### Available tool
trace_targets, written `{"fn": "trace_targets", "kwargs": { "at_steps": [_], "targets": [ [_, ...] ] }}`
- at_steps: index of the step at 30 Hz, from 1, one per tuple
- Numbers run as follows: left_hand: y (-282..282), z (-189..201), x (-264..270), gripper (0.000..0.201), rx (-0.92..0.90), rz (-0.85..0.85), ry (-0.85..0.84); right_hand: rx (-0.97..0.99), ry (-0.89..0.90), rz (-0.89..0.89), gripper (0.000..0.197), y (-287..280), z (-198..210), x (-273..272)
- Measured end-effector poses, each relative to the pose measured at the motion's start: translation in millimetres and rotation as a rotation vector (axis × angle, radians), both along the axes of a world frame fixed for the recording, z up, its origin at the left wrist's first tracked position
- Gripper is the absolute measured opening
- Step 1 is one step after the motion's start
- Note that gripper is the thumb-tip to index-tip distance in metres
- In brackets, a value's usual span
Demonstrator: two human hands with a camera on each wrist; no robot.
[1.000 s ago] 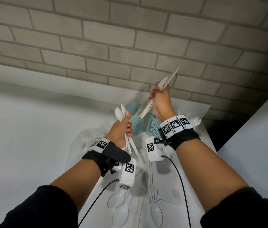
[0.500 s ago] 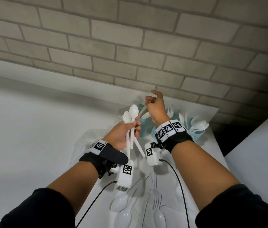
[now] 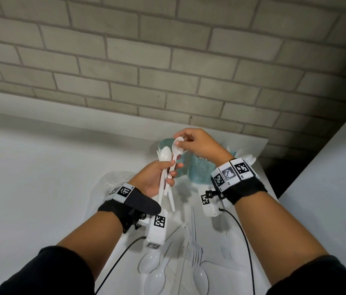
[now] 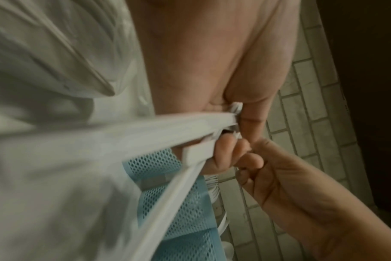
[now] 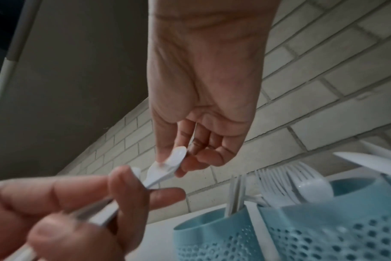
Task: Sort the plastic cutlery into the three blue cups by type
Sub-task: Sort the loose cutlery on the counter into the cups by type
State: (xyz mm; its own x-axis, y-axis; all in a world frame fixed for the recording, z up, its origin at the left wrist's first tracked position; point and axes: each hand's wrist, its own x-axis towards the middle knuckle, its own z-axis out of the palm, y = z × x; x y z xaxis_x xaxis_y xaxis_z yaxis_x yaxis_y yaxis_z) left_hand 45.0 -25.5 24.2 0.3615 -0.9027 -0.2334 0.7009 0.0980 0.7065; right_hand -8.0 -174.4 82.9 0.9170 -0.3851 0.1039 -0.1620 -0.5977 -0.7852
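Observation:
My left hand (image 3: 173, 170) grips a bundle of white plastic cutlery (image 3: 164, 177) upright, with a spoon bowl (image 3: 165, 154) on top. My right hand (image 3: 181, 141) pinches the bowl of a second white spoon (image 3: 176, 145), whose handle still sits in the left hand's bundle. The right wrist view shows that pinch on the spoon (image 5: 175, 161) close up. Behind the hands stand three blue cups: one at the back (image 3: 166, 143), a mesh one (image 3: 201, 172) and one at the right (image 3: 233, 154) with spoons. In the right wrist view, forks (image 5: 275, 178) stand in a cup (image 5: 324, 234).
Loose white spoons (image 3: 149, 261) and forks (image 3: 195, 250) lie on the white table (image 3: 40, 188) near me, between my forearms. A clear plastic bag (image 3: 112, 184) lies left of the cups. A brick wall (image 3: 167, 60) rises right behind the cups.
My right hand let go of the cutlery it was lowering into the back cup, came back to the left hand's bundle and took a spoon by its bowl. The left hand barely moved.

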Motion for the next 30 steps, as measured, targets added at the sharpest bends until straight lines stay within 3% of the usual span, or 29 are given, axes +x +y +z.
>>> {"fn": "trace_targets", "kwargs": {
  "at_steps": [3,7,12,15,18,21,27,30],
  "targets": [
    [-2,5,-7,0.023,0.007,-0.011,-0.021,-0.006,0.06,-0.062,0.023,1,-2,-11],
    [-9,4,-21,0.023,0.17,0.099,-0.365,0.041,0.104,-0.179,0.014,9,-11,-24],
    [-11,-3,-33,0.019,0.215,0.028,-0.706,0.118,0.113,-0.286,0.018,18,-15,-40],
    [-11,-3,-40,0.012,0.239,-0.015,-0.864,0.083,0.169,-0.32,0.011,20,-17,-47],
    [-11,-1,-46,0.008,0.239,-0.037,-0.961,0.164,0.192,-0.265,0.021,21,-22,-51],
    [-13,0,-52,0.008,0.235,-0.072,-1.011,0.244,0.19,-0.148,0.036,21,-27,-56],
    [-15,-4,-54,0.006,0.223,-0.029,-0.922,0.589,0.148,-0.156,0.014,12,-33,-65],
    [-17,-7,-51,0.012,0.2,-0.028,-0.825,0.573,0.124,-0.174,0.02,9,-35,-65]
  ]
}}
